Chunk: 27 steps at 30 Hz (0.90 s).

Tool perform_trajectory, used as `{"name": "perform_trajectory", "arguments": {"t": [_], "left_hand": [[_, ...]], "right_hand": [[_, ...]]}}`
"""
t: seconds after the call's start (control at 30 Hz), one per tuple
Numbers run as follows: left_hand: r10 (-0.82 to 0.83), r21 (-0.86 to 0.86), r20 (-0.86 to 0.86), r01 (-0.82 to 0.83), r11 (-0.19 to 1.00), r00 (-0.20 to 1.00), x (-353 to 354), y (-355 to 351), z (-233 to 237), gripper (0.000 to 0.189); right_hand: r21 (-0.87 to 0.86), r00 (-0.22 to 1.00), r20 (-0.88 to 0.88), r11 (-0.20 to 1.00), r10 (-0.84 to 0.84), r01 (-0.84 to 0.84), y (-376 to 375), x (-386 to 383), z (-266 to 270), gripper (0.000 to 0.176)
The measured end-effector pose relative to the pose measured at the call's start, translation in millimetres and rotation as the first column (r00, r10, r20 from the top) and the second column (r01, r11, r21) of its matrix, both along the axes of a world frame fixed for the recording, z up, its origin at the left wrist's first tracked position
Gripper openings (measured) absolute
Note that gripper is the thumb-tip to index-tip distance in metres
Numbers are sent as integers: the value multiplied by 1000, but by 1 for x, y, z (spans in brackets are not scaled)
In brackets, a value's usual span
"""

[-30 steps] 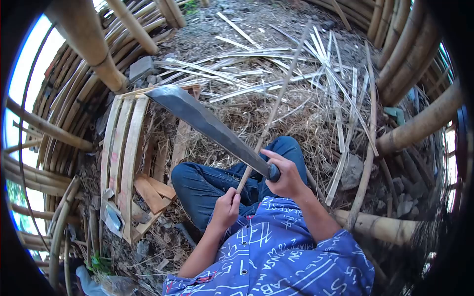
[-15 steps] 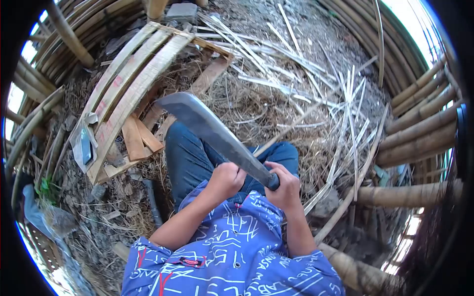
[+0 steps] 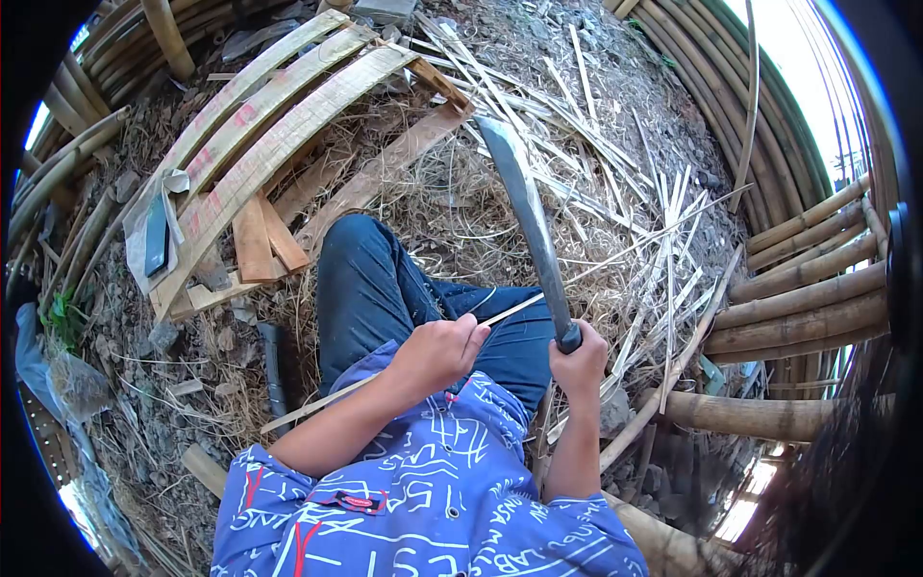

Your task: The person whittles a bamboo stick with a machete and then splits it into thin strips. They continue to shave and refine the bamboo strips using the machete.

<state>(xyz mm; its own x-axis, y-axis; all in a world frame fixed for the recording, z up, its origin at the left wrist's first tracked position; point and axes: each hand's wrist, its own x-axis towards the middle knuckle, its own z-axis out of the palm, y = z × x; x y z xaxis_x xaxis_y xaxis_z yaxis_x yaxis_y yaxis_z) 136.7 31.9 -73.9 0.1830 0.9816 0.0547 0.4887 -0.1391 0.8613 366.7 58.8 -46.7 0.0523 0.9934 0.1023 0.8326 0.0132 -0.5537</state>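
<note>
My right hand (image 3: pixel 579 360) is closed round the dark handle of a machete (image 3: pixel 525 207). Its long curved blade points up and away, over my bent leg and the litter on the ground. In my left hand (image 3: pixel 438 355) a thin bamboo strip (image 3: pixel 510 312) is pinched between thumb and fingers. One end of the strip reaches down left past my forearm; the other runs right, crossing the blade near the handle in this view. My legs (image 3: pixel 361 284), in dark trousers, are folded beneath both hands.
At the left lies a slatted wooden pallet (image 3: pixel 303 120) with a phone (image 3: pixel 157 237) in plastic on it. A dark sheath-like object (image 3: pixel 273 370) rests by my knee. Split bamboo strips (image 3: pixel 673 260) litter the right side. Stacked bamboo poles (image 3: pixel 798 298) line the right edge.
The machete has swung from pointing left to nearly upright, and my right hand has shifted right. More of the strip shows on both sides of my left hand. The view has shifted slightly.
</note>
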Motion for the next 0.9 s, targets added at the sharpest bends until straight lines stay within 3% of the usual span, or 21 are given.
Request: {"name": "perform_trajectory", "arguments": {"t": [0.13, 0.37, 0.5, 0.67, 0.9], "left_hand": [[-7, 2, -106, 8, 1000, 994, -2, 0, 10, 35], [-16, 31, -175, 22, 999, 984, -4, 1, 18, 33], [5, 63, -237, 11, 998, 971, -8, 3, 25, 32], [79, 138, -221, -49, 989, 972, -5, 6, 20, 32], [117, 117, -282, -86, 989, 952, -6, 11, 22, 30]], "right_hand": [[-14, 992, 111, 998, -60, 62, -1, 0, 8, 21], [77, 996, 84, 997, -31, 24, -4, 13, -4, 16], [27, 993, 108, 999, -38, 35, -6, 11, 0, 17], [96, 998, -53, 995, -37, 42, -8, 8, -10, 15], [104, 991, -99, 990, -89, 99, -7, 13, -7, 12]]}}
